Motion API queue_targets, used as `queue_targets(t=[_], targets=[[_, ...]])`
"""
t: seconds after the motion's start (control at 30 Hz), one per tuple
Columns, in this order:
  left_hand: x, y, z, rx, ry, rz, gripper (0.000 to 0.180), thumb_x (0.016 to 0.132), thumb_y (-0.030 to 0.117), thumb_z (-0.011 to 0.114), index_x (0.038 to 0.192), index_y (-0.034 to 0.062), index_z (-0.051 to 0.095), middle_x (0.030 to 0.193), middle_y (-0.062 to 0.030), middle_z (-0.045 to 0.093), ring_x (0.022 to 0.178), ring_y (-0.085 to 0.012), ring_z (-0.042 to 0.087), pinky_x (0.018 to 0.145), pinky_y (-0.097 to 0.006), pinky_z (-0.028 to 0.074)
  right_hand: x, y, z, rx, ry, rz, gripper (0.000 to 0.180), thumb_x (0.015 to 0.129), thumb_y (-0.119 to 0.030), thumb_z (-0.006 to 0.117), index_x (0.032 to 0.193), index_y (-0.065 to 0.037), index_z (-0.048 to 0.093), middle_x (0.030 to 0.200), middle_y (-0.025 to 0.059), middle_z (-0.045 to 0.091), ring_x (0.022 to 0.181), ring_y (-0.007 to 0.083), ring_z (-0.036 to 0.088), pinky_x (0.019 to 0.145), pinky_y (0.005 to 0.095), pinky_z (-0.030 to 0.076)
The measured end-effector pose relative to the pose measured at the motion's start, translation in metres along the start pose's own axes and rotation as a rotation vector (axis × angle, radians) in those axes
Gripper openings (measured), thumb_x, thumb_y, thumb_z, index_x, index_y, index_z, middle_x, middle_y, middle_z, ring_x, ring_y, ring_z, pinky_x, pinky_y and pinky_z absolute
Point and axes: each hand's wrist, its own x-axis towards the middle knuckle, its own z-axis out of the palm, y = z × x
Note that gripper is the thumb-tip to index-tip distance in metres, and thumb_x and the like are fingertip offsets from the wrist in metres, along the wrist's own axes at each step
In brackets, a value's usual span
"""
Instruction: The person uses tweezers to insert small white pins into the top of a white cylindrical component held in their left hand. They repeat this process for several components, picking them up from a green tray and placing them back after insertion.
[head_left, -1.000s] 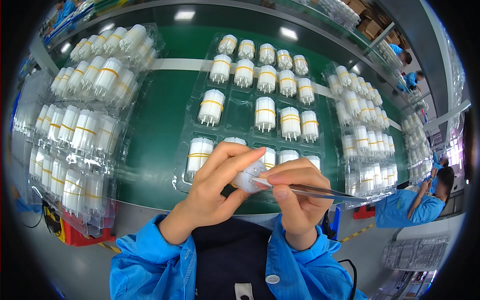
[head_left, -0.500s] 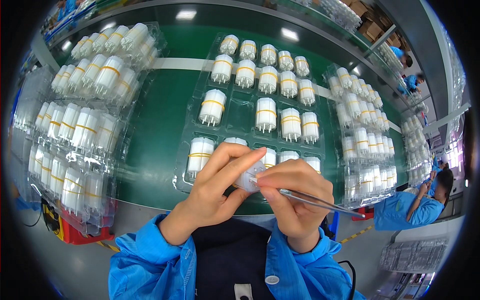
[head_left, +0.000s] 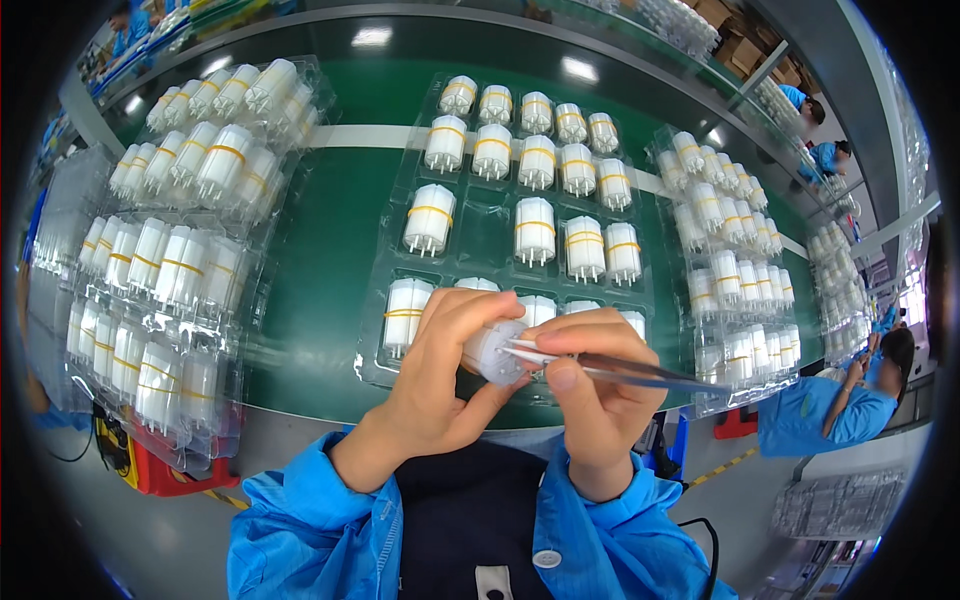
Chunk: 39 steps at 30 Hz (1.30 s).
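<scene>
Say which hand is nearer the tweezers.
Right. The right hand grips the tweezers; the left hand is to their left, holding the white cylinder at their tips.

shiny metal tweezers (head_left: 655,375), matt plastic cylinder (head_left: 490,352), glossy clear-plastic tray (head_left: 480,228)

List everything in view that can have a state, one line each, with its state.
left hand: closed on white cylinder
white cylinder: held, tilted
right hand: closed on tweezers
tweezers: held, tips at the cylinder's end
middle tray: partly filled
left trays: stacked, loaded
blue jacket: worn, open in front
</scene>
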Motion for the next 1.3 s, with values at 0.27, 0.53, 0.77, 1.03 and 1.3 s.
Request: queue_targets(t=[0.27, 0.53, 0.77, 1.03, 1.3], targets=[[0.0030, 0.0052, -0.0039, 0.190, -0.076, -0.026, 0.069, 0.069, -0.006, 0.071, 0.134, -0.0045, 0.048, 0.115, -0.0191, 0.054, 0.102, -0.0297, 0.055, 0.086, -0.037, 0.047, -0.0044, -0.0020, -0.0004, 0.004, 0.024, -0.007, 0.013, 0.085, -0.001, 0.068, 0.097, 0.004, 0.069, 0.093, 0.0173, 0.070, 0.083, 0.0217, 0.067, 0.073, 0.0303, 0.053], [0.0034, 0.0073, -0.0017, 0.177, -0.053, -0.039, 0.069, 0.067, -0.007, 0.070, 0.133, -0.0038, 0.051, 0.115, -0.0185, 0.054, 0.102, -0.0343, 0.053, 0.089, -0.041, 0.044, -0.0030, 0.0015, -0.0003, 0.054, 0.021, 0.011, 0.012, 0.087, -0.001, 0.068, 0.098, 0.004, 0.069, 0.093, 0.0169, 0.070, 0.084, 0.0204, 0.066, 0.073, 0.0287, 0.051], [0.0033, 0.0078, -0.0010, 0.178, -0.038, -0.030, 0.068, 0.066, -0.008, 0.068, 0.132, -0.0042, 0.053, 0.114, -0.0183, 0.055, 0.101, -0.0356, 0.052, 0.090, -0.043, 0.043, -0.0055, 0.0035, -0.0007, 0.105, 0.039, 0.011, 0.011, 0.087, 0.002, 0.065, 0.098, 0.005, 0.068, 0.093, 0.0179, 0.069, 0.084, 0.0200, 0.065, 0.073, 0.0287, 0.051], [0.0030, 0.0057, -0.0013, 0.170, -0.039, -0.026, 0.070, 0.066, -0.009, 0.068, 0.133, -0.0047, 0.051, 0.114, -0.0184, 0.055, 0.101, -0.0356, 0.052, 0.090, -0.043, 0.043, -0.0051, 0.0024, -0.0005, 0.071, 0.030, 0.023, 0.011, 0.086, 0.002, 0.066, 0.097, 0.005, 0.068, 0.093, 0.0180, 0.070, 0.084, 0.0206, 0.065, 0.073, 0.0289, 0.051], [0.0029, 0.0062, -0.0018, 0.147, -0.059, -0.045, 0.075, 0.067, -0.010, 0.069, 0.138, -0.0050, 0.047, 0.115, -0.0181, 0.055, 0.101, -0.0350, 0.052, 0.088, -0.042, 0.043, -0.0025, 0.0049, -0.0022, 0.043, -0.011, -0.007, 0.011, 0.086, 0.002, 0.067, 0.097, 0.005, 0.068, 0.091, 0.0175, 0.070, 0.083, 0.0209, 0.066, 0.072, 0.0291, 0.051]])
